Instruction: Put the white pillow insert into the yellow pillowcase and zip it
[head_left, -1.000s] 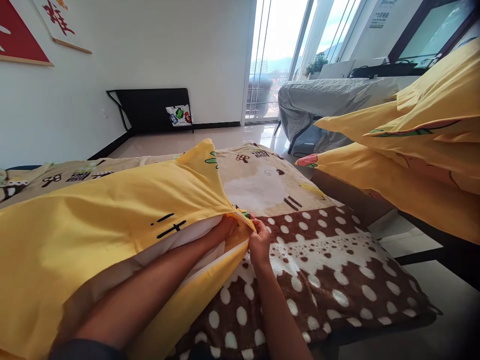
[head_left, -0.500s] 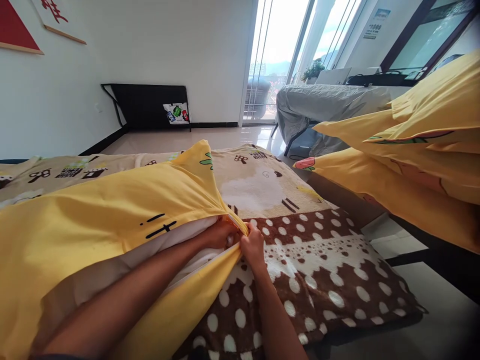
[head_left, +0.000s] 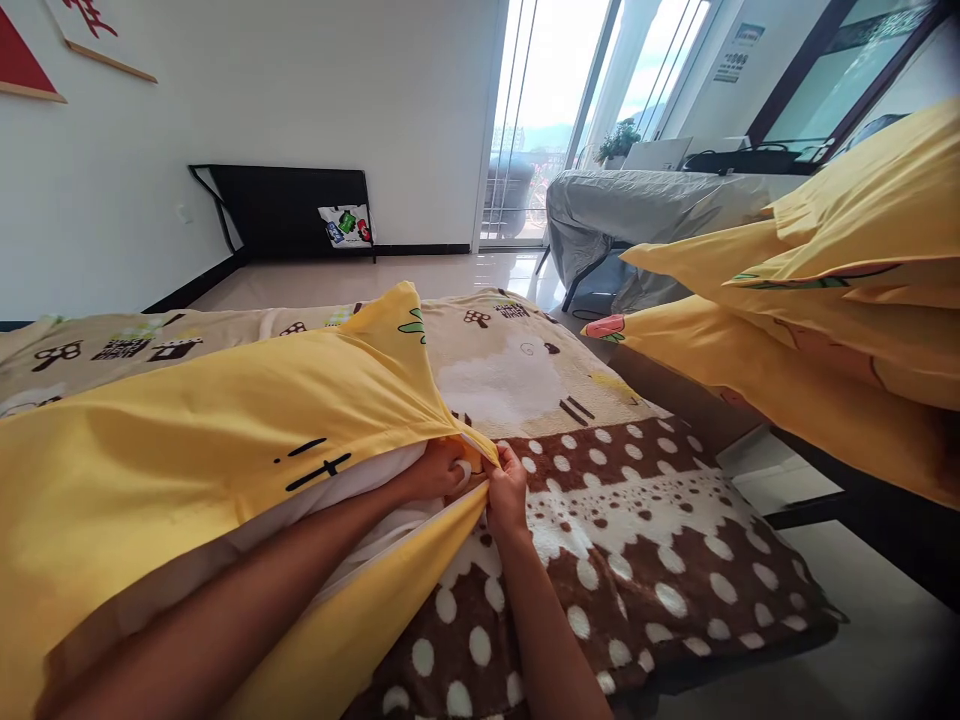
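Note:
A yellow fabric cover (head_left: 202,430) with black line marks lies across the bed, its long side gaping. White filling or lining (head_left: 382,535) shows in the opening. My left hand (head_left: 439,468) reaches into the gap, its fingers curled closed around a bit of the white material near the corner. Close beside it, my right hand (head_left: 508,490) pinches the yellow edge at the end of the opening and holds it taut. The fingertips of my left hand are partly hidden by the cloth.
Under the cover is a brown and beige blanket (head_left: 652,590) with white dots and a sheep picture. More yellow fabric (head_left: 847,340) hangs at the right. Behind stand a grey-covered table (head_left: 645,205) and a black panel (head_left: 292,210) by the wall.
The view has shifted slightly. My left hand has moved a little away from the right hand inside the opening, with white material showing at its fingers. The right hand keeps its grip.

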